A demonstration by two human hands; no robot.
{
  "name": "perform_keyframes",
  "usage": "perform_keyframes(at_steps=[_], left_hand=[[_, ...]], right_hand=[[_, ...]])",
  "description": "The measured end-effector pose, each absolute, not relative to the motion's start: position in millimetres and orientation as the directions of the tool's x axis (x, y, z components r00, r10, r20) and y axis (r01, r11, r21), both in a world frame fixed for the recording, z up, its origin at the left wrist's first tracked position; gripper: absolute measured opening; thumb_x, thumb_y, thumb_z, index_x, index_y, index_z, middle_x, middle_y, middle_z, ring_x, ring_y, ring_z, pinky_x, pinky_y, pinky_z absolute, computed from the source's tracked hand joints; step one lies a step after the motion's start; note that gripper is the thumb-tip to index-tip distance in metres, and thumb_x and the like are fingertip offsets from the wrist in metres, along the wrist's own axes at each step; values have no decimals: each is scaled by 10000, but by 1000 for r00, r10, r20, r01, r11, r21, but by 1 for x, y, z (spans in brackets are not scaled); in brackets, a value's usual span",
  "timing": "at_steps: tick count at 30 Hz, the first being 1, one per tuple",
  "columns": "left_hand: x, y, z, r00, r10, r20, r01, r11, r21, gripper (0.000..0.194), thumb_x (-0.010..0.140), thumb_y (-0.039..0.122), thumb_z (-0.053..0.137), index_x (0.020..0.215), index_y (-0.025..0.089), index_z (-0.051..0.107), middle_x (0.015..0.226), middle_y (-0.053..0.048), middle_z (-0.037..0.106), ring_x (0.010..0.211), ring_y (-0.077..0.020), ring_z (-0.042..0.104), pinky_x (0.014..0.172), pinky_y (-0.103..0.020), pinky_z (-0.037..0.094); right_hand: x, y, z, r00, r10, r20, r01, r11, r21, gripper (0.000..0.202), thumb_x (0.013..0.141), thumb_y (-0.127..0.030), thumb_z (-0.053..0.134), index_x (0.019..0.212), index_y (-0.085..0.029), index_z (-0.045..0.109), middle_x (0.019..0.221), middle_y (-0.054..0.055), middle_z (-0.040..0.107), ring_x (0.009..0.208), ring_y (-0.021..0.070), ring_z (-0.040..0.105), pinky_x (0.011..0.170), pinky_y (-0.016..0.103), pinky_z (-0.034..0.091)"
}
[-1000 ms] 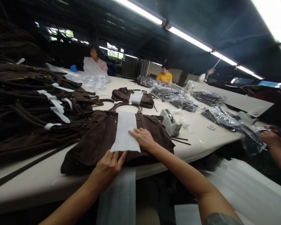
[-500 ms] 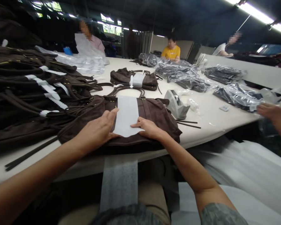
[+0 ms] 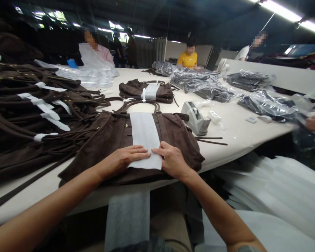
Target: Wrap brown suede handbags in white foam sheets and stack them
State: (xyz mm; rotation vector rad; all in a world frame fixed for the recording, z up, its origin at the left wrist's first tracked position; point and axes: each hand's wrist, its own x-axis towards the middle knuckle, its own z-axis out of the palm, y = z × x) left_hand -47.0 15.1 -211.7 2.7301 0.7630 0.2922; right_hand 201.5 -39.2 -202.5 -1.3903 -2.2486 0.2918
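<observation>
On brown bag (image 3: 177, 134) | hands (image 3: 126, 157) (image 3: 174, 161) on white strip (image 3: 144, 129) | bundles (image 3: 203, 85) in plastic (image 3: 267, 105)

Landmark: brown bag (image 3: 105, 140). My left hand (image 3: 123, 157) lay flat on the white strip (image 3: 143, 129) across its middle; my right hand (image 3: 174, 161) touched the strip with an extended finger. Tape dispenser (image 3: 196, 120) stood right of the bag, piled bags (image 3: 13, 147) left.

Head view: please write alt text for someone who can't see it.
A person's left hand and right hand rest on a white sheet across a brown bag. A grey tape dispenser stands at right; more brown bags lie heaped at left.
</observation>
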Motion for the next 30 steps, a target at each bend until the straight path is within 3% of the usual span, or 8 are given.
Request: perform_keyframes(at_steps=[3,6,9,12,18,22,27,30], left_hand=[[-50,10,-210,830,534,161,424,-792,439,546,872,106,429,1383,274,528,1414,-58,563,1354,-204,468,1142,-435,370],[-49,7,-202,804,562,193,394,-747,535,538,858,121,448,1378,230,534,1408,-79,567,1336,-204,489,1137,-410,377],[-47,5,-199,782,582,224,381,-730,567,511,886,155,436,1385,222,524,1434,-81,539,1330,-195,493,1125,-371,387],[-46,5,-202,762,594,259,411,-752,515,498,909,172,441,1393,264,513,1456,-52,517,1338,-180,479,1142,-358,359],[-48,19,-204,777,595,205,522,-791,319,476,933,129,392,1356,277,555,1466,-45,510,1393,-204,409,1197,-464,244],[-51,31,-203,800,587,125,546,-798,257,501,899,60,383,1318,243,589,1423,-67,554,1345,-180,474,1159,-414,330],[-53,33,-207,818,558,141,522,-822,228,517,891,54,393,1348,226,564,1431,-89,540,1348,-199,474,1135,-394,370],[-53,30,-209,817,556,153,515,-823,242,567,863,30,392,1363,248,549,1439,-66,535,1358,-188,462,1149,-390,349]], right_hand=[[205,-75,-214,-296,783,548,626,592,-508,449,912,-106,463,1325,-226,593,953,48,589,864,151,590,783,255,499],[210,-114,-232,-323,606,727,563,741,-367,530,899,-56,455,1398,-222,519,949,60,613,886,164,590,804,298,518],[204,-138,-255,-515,494,700,560,812,-161,489,915,-62,461,1365,-232,553,1080,76,644,1034,184,579,900,328,502],[186,-141,-281,-564,541,624,632,769,-97,439,954,-129,457,1334,-316,573,1281,57,599,1175,201,526,985,364,464],[153,-135,-290,-533,469,704,593,800,-85,244,962,-234,468,1045,-254,696,1240,-27,667,1029,168,577,971,334,454],[160,-152,-261,-494,393,775,557,828,-65,177,940,-287,534,1004,-302,698,1220,-59,684,1180,194,551,1041,368,445],[197,-141,-225,-282,505,816,762,634,-129,189,947,-238,510,986,-275,691,1410,75,541,1403,346,359,1099,592,346],[213,-117,-208,-329,589,738,790,600,-127,166,933,-159,521,945,-230,671,1434,116,515,1371,329,420,1096,588,358]])
